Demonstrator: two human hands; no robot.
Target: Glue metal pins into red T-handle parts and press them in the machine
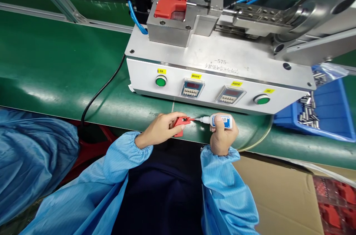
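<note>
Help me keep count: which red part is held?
The red part in the left hand, facing the bottle; another sits in the metal block, similar red pieces lie lower right.

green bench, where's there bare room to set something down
The green bench is freest at left, between the metal rail and black cable; a smaller patch lies between that cable and the left hand, in front of the machine. It is crowded around the red part, bottle and right hand, and at right by the blue bin.

Blue bin (332, 111) holding metal cylinders (309, 114); brown cardboard (272, 186); black cable (96, 96).
</note>
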